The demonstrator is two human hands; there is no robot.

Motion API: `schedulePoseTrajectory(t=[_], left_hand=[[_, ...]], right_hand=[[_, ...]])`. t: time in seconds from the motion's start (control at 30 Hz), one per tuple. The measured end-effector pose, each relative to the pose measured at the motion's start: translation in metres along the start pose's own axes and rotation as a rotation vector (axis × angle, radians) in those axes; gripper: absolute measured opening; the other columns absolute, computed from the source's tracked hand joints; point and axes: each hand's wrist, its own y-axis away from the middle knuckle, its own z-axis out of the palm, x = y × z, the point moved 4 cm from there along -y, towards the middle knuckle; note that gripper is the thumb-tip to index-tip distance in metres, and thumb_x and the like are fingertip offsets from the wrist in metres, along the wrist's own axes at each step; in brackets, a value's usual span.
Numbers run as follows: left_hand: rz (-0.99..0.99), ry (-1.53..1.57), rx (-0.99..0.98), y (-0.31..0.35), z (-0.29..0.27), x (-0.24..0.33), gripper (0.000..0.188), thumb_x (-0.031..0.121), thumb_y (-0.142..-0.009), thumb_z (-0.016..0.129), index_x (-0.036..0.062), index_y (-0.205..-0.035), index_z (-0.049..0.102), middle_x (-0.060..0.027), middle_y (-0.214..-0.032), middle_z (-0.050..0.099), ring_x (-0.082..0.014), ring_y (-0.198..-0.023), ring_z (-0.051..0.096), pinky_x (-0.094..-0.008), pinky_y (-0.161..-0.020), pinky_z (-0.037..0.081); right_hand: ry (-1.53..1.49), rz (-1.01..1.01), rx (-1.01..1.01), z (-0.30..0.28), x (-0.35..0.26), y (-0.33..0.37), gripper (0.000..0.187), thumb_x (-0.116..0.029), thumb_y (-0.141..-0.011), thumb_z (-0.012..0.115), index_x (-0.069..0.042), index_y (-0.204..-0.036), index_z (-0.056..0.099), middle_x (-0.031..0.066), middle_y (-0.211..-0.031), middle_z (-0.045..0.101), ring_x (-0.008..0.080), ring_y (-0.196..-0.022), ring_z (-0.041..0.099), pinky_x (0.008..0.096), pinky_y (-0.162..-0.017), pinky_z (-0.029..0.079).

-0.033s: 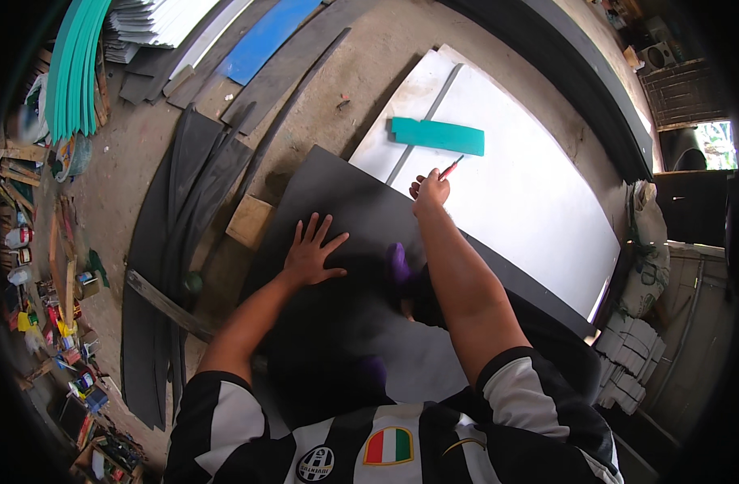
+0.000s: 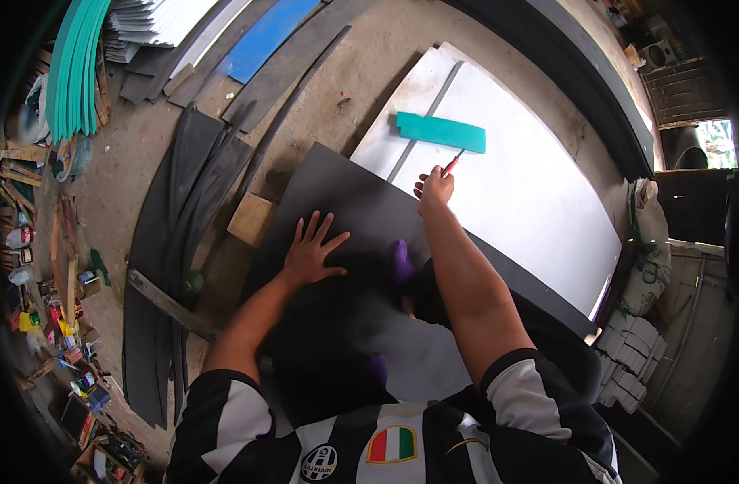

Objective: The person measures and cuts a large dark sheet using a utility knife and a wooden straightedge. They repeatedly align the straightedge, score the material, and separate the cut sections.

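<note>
While the left hand [image 2: 311,252] presses flat on a black sheet [image 2: 337,185], the right hand [image 2: 436,187] holds a slim red-handled tool [image 2: 451,165] out over a white sheet [image 2: 531,210].
The left hand's fingers are spread wide, palm down; the right hand's are curled around the red handle, its thin tip pointing at the lower edge of a notched teal strip [image 2: 446,135], near the right end; whether they touch, I cannot tell. The strip lies on the white sheet, across a narrow grey band [image 2: 445,90]. A wooden block [image 2: 251,220] sits beside the black sheet's left edge.
</note>
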Motion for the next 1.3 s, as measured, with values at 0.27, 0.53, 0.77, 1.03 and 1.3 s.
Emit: schedulePoseTrajectory(t=[0.27, 0.53, 0.77, 1.03, 1.3], left_hand=[[-0.037, 0.013, -0.036, 0.001, 0.000, 0.000, 0.096, 0.082, -0.080, 0.065, 0.0444, -0.163, 0.034, -0.0100, -0.177, 0.006, -0.0387, -0.163, 0.003, -0.0629, -0.129, 0.009], [-0.139, -0.101, -0.178, -0.017, -0.016, 0.005, 0.101, 0.084, -0.080, 0.064, 0.0443, -0.165, 0.027, -0.0076, -0.178, 0.005, -0.0334, -0.163, -0.002, -0.0564, -0.131, 0.004], [-0.126, -0.126, -0.154, -0.012, -0.010, 0.015, 0.103, 0.078, -0.077, 0.072, 0.0438, -0.164, 0.030, -0.0088, -0.177, 0.005, -0.0339, -0.163, 0.000, -0.0559, -0.131, 0.006], [-0.239, -0.230, -0.297, -0.017, -0.016, 0.037, 0.118, 0.070, -0.077, 0.079, 0.0312, -0.169, 0.017, -0.0180, -0.176, -0.003, -0.0383, -0.163, -0.004, -0.0601, -0.129, 0.004], [0.422, -0.447, -0.501, -0.089, 0.005, 0.264, 0.125, 0.074, -0.077, 0.076, 0.0241, -0.170, 0.011, -0.0172, -0.176, -0.005, -0.0432, -0.162, -0.006, -0.0729, -0.123, 0.009]], right_hand=[[0.634, -0.451, -0.273, -0.057, -0.046, 0.039, 0.015, -0.014, -0.104, 0.059, -0.005, -0.116, 0.056, 0.0085, -0.086, 0.067, 0.0154, -0.065, 0.064, 0.0323, -0.058, 0.053], [0.871, -0.477, -0.322, -0.146, 0.054, 0.078, 0.027, -0.026, -0.101, 0.059, -0.007, -0.121, 0.060, 0.0266, -0.108, 0.071, 0.0501, -0.105, 0.066, 0.0555, -0.087, 0.052], [1.088, -0.277, -0.112, -0.273, 0.122, 0.082, 0.029, -0.032, -0.102, 0.061, -0.006, -0.116, 0.057, 0.0224, -0.107, 0.073, 0.0481, -0.105, 0.067, 0.0565, -0.087, 0.052], [1.044, -0.335, 0.143, -0.379, 0.139, 0.084, 0.024, -0.032, -0.104, 0.062, -0.008, -0.107, 0.057, 0.0127, -0.108, 0.067, 0.0351, -0.108, 0.064, 0.0503, -0.088, 0.054], [1.042, -0.372, 0.548, -0.472, 0.151, 0.044, 0.023, -0.030, -0.096, 0.072, -0.015, -0.107, 0.059, 0.0052, -0.108, 0.061, 0.0275, -0.108, 0.059, 0.0431, -0.089, 0.047]])
